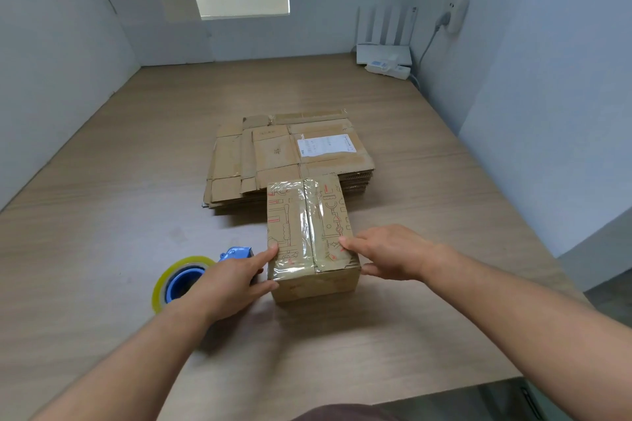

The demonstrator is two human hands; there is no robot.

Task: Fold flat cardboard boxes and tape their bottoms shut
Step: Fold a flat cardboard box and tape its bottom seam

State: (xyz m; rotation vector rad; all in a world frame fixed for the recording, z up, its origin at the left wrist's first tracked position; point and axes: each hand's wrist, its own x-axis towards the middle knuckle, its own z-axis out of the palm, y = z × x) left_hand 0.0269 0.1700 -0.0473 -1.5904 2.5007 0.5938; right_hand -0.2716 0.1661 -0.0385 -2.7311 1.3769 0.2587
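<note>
Both hands bracket the box (318,284) with fingers nearly straight: left hand (236,280) flat against its left wall with the forefinger over the top edge, right hand (390,253) on the right side, forefinger on top, thumb low on the wall. Neither hand wraps round it, so this is pressing, not clutching. The box stands on the table (102,215), near edge centre, taped face up, just in front of the stack (290,154) of flat cartons. Clear tape (309,229) runs down the middle seam and over the near edge; it looks wrinkled and glossy in places. Judgement: the step is the final press-down of the bottom seal. To do it well, keep even inward pressure from both sides so the flaps meet without a gap, then rub along the seam from the far end to the near end, pushing the wrinkles outward. Firm the tape ends onto the end walls, since loose ends are likely to peel first. The dispenser (184,280) lies just beside the left hand, handy if a second strip seems needed. Whether the far tape end is stuck down cannot be told.
</note>
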